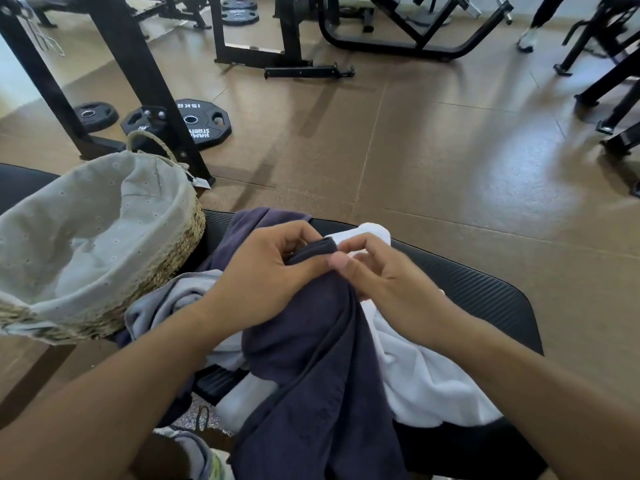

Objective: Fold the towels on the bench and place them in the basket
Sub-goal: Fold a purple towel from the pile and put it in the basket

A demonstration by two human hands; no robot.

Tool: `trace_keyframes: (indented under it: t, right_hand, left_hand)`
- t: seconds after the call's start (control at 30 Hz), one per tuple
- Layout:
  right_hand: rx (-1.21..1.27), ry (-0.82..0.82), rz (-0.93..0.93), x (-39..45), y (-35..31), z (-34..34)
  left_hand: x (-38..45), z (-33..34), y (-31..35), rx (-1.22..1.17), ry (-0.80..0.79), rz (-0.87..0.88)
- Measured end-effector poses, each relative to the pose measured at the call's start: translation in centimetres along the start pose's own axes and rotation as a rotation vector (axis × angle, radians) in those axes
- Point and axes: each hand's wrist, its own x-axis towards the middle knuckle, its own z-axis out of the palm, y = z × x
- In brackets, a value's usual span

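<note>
Nearest, a dark towel [311,358] hangs from both hands over the black bench [485,292], its top hem pinched between thumb and curled fingers of the left hand [266,271] at about 10 o'clock of the hem and of the right hand [377,275] at about 3 o'clock. Under it lie a white towel [426,375] at 4 o'clock and a grey towel [166,303] at 9 o'clock. Farther, at 10 o'clock, a cloth-lined woven basket [173,251] sits beside the towels, and beyond it weight plates [201,123] lie on the brown floor [415,150].
</note>
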Motion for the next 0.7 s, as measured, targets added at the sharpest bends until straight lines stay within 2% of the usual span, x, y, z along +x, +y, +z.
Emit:
trace_keyframes:
  t: [0.1, 0.2, 0.37, 0.57, 0.63, 0.7]
  right_hand:
    - [-0.142, -0.053, 0.007, -0.6, 0.2, 0.8]
    - [-0.289, 0.013, 0.012, -0.8, 0.6, 1.5]
    - [-0.330, 0.102, 0.076, -0.2, 0.1, 0.3]
    - [-0.491, -0.086, 0.195, 0.2, 0.0, -2.1]
    - [-0.520, -0.037, 0.160, 0.4, 0.2, -2.1]
    - [-0.431, 0.091, 0.091, 0.9, 0.1, -2.2]
  left_hand:
    - [0.2, -0.4, 0.0, -0.030, 0.088, 0.021]
    - [0.2, -0.6, 0.1, -0.014, 0.164, 0.032]
    - [0.4, -1.2, 0.0, 0.046, 0.338, 0.022]
    - [0.9, -1.9, -0.1, 0.020, 0.448, 0.025]
    - [1.0, -2.2, -0.4, 0.032, 0.494, 0.019]
    - [1.1, -2.5, -0.5, 0.013, 0.541, 0.006]
